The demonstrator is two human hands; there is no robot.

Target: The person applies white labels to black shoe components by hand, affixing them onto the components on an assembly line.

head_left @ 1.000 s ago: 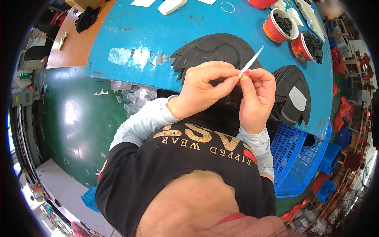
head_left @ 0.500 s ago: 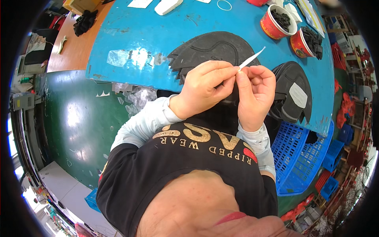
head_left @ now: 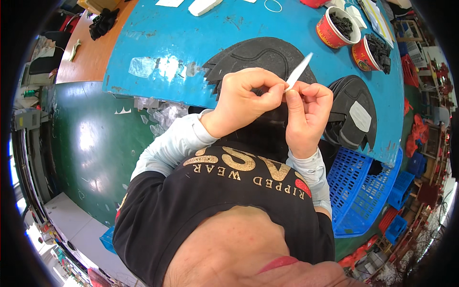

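A thin white sheet (head_left: 300,71), narrow and tapering, slants up and to the right from between my fingertips. My left hand (head_left: 246,100) pinches its lower end between thumb and finger. My right hand (head_left: 308,112) grips the same end, thumb up, with the other fingers curled. Just beyond my hands lies a stack of flat black pieces (head_left: 253,55) with toothed edges and a curved groove on top, partly hidden by the hands. To the right sits a second black stack (head_left: 344,98), topped by a white patch (head_left: 360,116).
The blue table (head_left: 191,43) holds two red-and-white tubs (head_left: 334,36) of small black pieces at the far right. A clear plastic piece (head_left: 142,67) lies on its left. Blue plastic baskets (head_left: 356,201) stand below the right edge. A wooden table (head_left: 86,52) adjoins at left.
The white sheet has turned, showing more of its broad side and standing steeper. My left thumb and fingers have shifted into a rounder pinch; my right hand is nearly unmoved.
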